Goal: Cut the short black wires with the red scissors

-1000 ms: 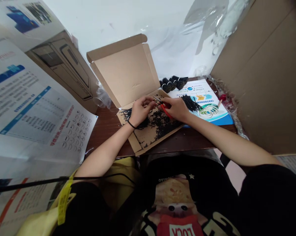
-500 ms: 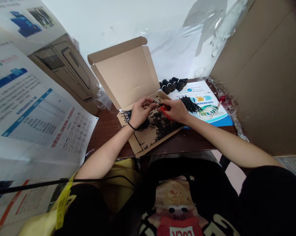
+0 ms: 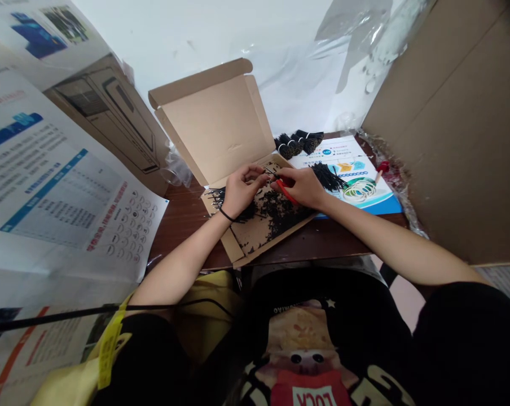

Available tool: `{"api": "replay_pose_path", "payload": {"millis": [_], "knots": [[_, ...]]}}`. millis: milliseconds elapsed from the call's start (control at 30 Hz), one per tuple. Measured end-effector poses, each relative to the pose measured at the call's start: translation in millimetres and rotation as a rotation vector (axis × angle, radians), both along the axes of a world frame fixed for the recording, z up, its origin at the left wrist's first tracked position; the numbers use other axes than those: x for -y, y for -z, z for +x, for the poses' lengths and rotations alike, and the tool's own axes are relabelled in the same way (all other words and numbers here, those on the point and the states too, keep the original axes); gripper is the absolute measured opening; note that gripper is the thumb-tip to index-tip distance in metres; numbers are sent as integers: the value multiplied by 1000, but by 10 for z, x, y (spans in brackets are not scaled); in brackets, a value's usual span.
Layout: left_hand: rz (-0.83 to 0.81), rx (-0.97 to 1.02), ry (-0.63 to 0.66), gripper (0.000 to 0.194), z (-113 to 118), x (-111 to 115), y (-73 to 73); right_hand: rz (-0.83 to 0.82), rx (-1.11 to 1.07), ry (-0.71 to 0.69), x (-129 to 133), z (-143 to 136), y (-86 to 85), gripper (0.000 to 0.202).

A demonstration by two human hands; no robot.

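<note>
Gripping a red-handled tool (image 3: 288, 195), the right hand (image 3: 304, 185) pointed its metal tip toward the left hand (image 3: 243, 192), just beside those fingertips. The left fingers were curled inward; whether they held anything could not be told. Both hands were over an open cardboard box (image 3: 221, 132) on the brown counter (image 3: 179, 223), its lid raised behind them. Short black scraps (image 3: 282, 217) littered the box floor, and thin dark strips (image 3: 216, 197) lay by the left wrist. Beyond the right hand, a loose black bunch (image 3: 328, 177) and pale bands (image 3: 359, 193) rested on a printed sheet (image 3: 354, 151), near tied black bundles (image 3: 309, 143).
</note>
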State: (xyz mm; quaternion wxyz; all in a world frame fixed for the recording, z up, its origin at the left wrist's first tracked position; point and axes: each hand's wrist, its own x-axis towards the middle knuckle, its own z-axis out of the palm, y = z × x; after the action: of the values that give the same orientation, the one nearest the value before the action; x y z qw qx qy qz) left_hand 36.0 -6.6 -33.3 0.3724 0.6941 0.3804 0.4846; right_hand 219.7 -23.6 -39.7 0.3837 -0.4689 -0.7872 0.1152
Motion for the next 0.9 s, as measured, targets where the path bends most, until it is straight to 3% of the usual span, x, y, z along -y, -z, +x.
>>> {"api": "replay_pose_path", "payload": {"millis": [700, 900], "knots": [[-127, 86, 38, 17, 19, 55, -35, -38, -27, -65, -3, 23, -22, 38], [-130, 83, -19, 19, 0, 20, -44, -51, -27, -43, -8, 20, -11, 33]]}}
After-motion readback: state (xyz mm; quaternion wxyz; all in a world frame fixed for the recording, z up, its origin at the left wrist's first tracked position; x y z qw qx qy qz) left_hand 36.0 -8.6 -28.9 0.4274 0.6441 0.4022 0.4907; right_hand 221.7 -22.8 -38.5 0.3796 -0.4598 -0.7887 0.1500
